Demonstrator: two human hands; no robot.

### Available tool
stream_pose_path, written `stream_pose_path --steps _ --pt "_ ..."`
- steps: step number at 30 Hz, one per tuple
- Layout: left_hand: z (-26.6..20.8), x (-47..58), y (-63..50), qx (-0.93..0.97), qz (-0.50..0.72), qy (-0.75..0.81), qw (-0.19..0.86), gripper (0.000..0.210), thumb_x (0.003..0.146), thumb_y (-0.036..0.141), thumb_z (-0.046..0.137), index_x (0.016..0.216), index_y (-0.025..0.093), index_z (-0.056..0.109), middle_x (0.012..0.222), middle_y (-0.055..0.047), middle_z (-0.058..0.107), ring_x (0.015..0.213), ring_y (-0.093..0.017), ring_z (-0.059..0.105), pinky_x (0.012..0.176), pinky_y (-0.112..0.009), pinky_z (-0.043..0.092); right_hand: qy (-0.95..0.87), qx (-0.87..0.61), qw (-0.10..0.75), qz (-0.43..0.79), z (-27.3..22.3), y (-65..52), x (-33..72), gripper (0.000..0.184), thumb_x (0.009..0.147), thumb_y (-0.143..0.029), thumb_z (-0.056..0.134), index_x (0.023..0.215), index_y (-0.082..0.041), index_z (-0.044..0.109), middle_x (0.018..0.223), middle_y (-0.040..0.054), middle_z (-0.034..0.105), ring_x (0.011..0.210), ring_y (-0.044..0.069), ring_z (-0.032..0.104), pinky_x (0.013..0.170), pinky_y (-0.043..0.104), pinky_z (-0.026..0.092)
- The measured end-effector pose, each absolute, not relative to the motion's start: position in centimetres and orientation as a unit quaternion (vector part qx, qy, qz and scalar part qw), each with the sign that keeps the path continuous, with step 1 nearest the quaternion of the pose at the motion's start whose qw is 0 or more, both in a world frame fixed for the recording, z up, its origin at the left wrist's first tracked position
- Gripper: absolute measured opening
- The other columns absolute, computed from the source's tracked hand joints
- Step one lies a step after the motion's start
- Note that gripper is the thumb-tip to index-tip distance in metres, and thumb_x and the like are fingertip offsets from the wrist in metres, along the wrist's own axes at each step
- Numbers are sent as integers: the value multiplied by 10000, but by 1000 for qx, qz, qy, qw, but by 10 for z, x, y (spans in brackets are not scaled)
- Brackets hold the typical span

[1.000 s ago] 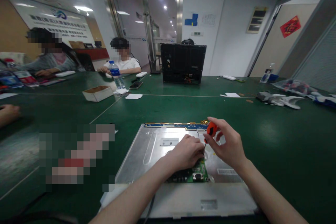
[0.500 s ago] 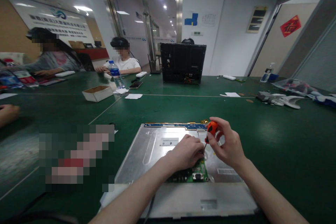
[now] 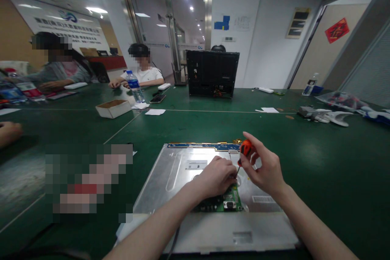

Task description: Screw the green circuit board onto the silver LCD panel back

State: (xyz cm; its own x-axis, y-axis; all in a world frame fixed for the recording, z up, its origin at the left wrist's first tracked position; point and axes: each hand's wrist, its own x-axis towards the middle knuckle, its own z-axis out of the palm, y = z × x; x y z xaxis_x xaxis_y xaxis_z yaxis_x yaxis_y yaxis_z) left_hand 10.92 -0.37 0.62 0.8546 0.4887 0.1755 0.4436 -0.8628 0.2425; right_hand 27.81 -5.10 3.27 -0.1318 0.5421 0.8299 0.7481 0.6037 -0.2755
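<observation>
A silver metal display panel (image 3: 179, 174) lies flat on the table before me, with a green circuit board (image 3: 217, 205) on its lower middle and a blue strip board (image 3: 195, 145) along its far edge. My right hand (image 3: 265, 166) grips an orange and black screwdriver (image 3: 246, 147), its shaft slanting down to the circuit board's upper right. Beside the shaft's tip, my left hand (image 3: 217, 176) is closed, its fingertips bunched over the board. What those fingertips hold, if anything, is hidden, as is the screwdriver's very tip.
On the green table (image 3: 329, 162) stand an open white box (image 3: 113, 109), a water bottle (image 3: 134, 86) and a black monitor back (image 3: 212, 74). Grey and white parts (image 3: 324, 115) lie at the right. Two people sit at the far left; another person's hand (image 3: 10, 135) rests at the left edge.
My right index finger has lifted slightly off the top of the screwdriver handle, and the handle looks turned a little. My left hand and the panel stay in place.
</observation>
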Motion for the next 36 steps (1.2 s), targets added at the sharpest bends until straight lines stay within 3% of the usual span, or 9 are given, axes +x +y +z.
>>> stream_pose_path --steps 6,20,36 --pt "6 110 -4 957 122 240 110 35 869 137 672 891 162 661 872 -38 694 852 -207 642 812 -327 432 -749 -417 505 -96 35 -51 277 375 912 -214 521 1284 -215 477 745 -19 643 478 100 557 455 214 489" --pt "7 110 -4 956 114 242 117 54 881 118 652 919 155 660 899 -40 699 877 -205 646 844 -333 433 -753 -404 510 -102 35 -51 277 390 896 -178 552 1278 -204 481 777 -14 622 490 96 531 454 206 478" --pt "11 110 -5 958 104 247 108 57 874 118 658 836 159 644 858 -30 693 842 -207 641 789 -318 420 -742 -434 499 -108 31 -48 279 339 931 -253 579 1249 -172 493 730 -29 589 460 81 530 451 193 456"
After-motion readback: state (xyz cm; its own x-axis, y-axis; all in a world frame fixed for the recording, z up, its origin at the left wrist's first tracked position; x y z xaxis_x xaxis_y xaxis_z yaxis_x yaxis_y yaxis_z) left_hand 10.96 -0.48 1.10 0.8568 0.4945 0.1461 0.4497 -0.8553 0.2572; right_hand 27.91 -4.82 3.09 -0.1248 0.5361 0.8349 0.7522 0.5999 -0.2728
